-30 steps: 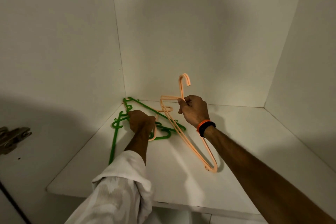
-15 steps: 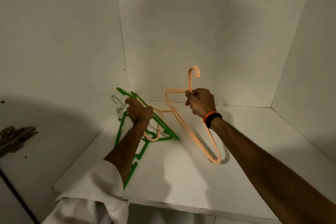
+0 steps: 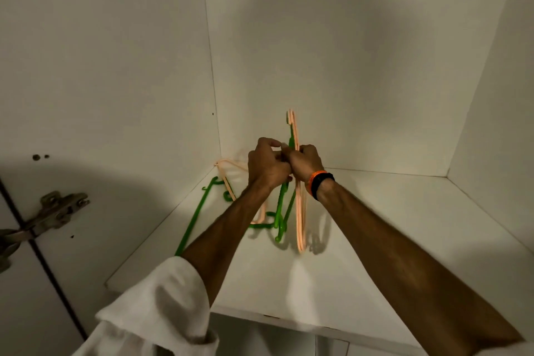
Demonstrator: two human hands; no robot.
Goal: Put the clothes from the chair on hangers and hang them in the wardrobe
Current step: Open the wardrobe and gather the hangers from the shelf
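Both hands meet above a white wardrobe shelf (image 3: pixel 361 240). My right hand (image 3: pixel 306 163) grips the neck of an upright orange hanger (image 3: pixel 300 217), seen edge-on, its hook poking above the knuckles. My left hand (image 3: pixel 267 163) holds a green hanger (image 3: pixel 280 211) pressed against the orange one, fingers curled at its neck. Another green hanger (image 3: pixel 192 222) lies flat on the shelf at the left, and a second orange hanger (image 3: pixel 228 176) lies by the back corner, partly hidden by my left wrist. A white garment (image 3: pixel 153 315) drapes over my left forearm.
White wardrobe walls close the shelf in on the left, back and right. A metal door hinge (image 3: pixel 55 211) sits on the left panel. The shelf's front edge (image 3: pixel 289 321) runs below my forearms.
My left hand lifted a green hanger off the shelf and brought it against the orange hanger in my right hand. The orange hanger turned edge-on. Both hands now touch.
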